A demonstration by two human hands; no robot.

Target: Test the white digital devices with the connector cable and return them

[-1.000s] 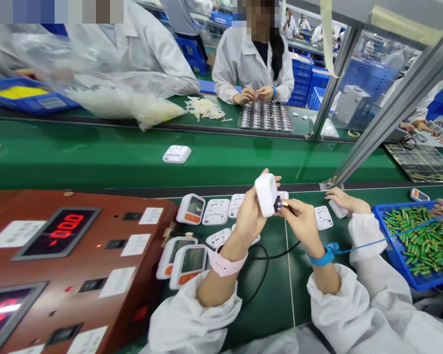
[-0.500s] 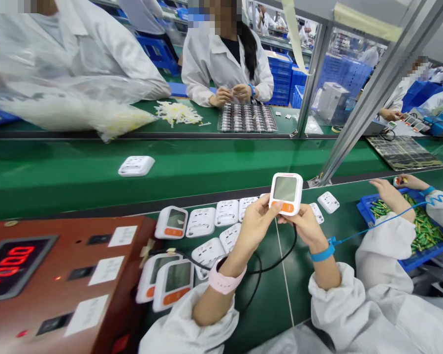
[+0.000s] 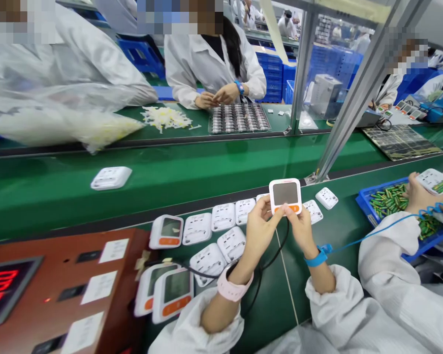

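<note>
Green matting is covering the workbench (image 3: 339,231) in the head view, with a green conveyor belt (image 3: 192,167) lying beyond it and people in white coats working on its far side. One white unit (image 3: 111,177) is lying face down on the belt, on its own.

Both of the person's hands are holding a white monitor unit (image 3: 285,195) up above the bench, screen facing the camera and blank grey. The left hand (image 3: 259,230) is gripping its lower left corner, thumb and fingers pinching the edge. The right hand (image 3: 301,227) is closed on the lower right, with the thumb lying on the orange strip under the screen. A black cable (image 3: 271,258) is hanging from beneath the unit down to the mat.

As for progress, it looks to be midway: a row of units (image 3: 221,216) is lying face down just beyond the hands, with three more face up beside the red-brown tester box (image 3: 59,290), whose red digits are glowing. The one in hand appears to be under check at present.

At the right, a co-worker's hand (image 3: 421,194) is holding another unit over a blue tray of green batteries (image 3: 391,196).
</note>
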